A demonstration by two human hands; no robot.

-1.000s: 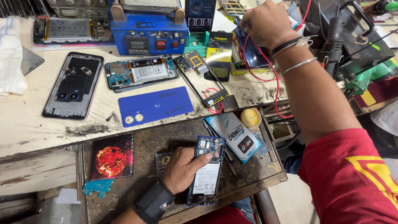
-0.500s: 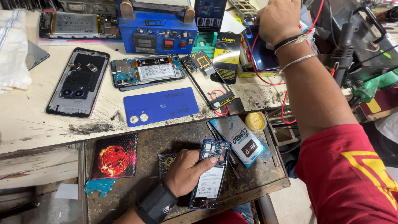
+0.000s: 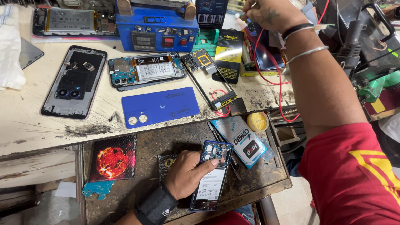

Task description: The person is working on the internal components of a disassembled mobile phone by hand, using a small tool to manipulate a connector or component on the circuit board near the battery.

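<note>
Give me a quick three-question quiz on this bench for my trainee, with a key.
1. True or false: the left hand rests on an opened phone in the pulled-out drawer.
2. Which lies nearest the blue back cover: (a) the yellow tape roll, (b) the opened phone with battery, (c) the white cloth?
3. What colour are the wires near the right hand?

Key: 1 true; 2 b; 3 red.
</note>
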